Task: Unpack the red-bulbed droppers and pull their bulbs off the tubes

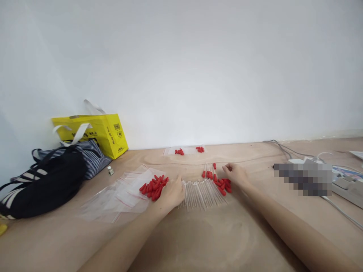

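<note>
My left hand [173, 191] rests between a heap of red rubber bulbs [153, 187] and a row of thin glass dropper tubes [200, 194]. Its fingers curl downward and seem closed; what they hold, if anything, is hidden. Just right of a small group of tubes with red bulbs [209, 174] on their ends, my right hand [236, 173] has its thumb and fingertips pinched together. Nothing can be made out in that pinch. Below it lies another pile of red bulbs [225, 185], touching the right end of the tube row.
Clear zip bags [124, 194] overlap at left, and a bag with red bulbs [187, 150] lies by the wall. A small bottle [110, 170], black bag [56, 181], striped bag [95, 158] and yellow bag [116, 138] stand left. Cables [286, 149] run right.
</note>
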Demonstrator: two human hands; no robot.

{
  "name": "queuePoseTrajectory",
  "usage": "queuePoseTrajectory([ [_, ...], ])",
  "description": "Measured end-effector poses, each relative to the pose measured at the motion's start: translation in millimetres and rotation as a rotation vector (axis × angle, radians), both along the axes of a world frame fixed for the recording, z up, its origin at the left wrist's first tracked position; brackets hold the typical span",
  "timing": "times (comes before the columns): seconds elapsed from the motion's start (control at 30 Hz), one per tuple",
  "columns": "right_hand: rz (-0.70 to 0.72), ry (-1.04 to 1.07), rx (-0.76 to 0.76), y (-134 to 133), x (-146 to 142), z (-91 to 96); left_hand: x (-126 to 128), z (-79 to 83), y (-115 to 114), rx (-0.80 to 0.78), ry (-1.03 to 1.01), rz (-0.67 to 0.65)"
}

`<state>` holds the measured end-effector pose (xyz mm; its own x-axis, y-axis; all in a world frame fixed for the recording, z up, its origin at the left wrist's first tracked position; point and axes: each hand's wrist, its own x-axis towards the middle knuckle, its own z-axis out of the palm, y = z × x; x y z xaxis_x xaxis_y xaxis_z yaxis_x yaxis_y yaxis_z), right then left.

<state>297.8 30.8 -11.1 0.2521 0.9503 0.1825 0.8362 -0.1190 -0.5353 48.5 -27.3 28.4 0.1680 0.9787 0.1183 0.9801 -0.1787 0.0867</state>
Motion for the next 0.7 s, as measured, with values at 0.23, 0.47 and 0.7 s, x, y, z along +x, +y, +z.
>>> queuePoseTrajectory([
  [0.23, 0.039, -0.034, -0.056, 55.0, -16.2, 3.5, -17.7, -11.7, -27.1, 0.162, -0.112, -0.156],
  [0.47, 0.029, -0.076, -0.158, 61.2, -9.9, 2.8, -34.5, -32.3, -30.1, 0.297, -0.236, -0.224],
  [0.7, 0.093, -0.001, -0.260, 46.0, -15.3, -0.2, -34.0, -30.9, -27.4, 0.298, -0.296, -0.226],
])
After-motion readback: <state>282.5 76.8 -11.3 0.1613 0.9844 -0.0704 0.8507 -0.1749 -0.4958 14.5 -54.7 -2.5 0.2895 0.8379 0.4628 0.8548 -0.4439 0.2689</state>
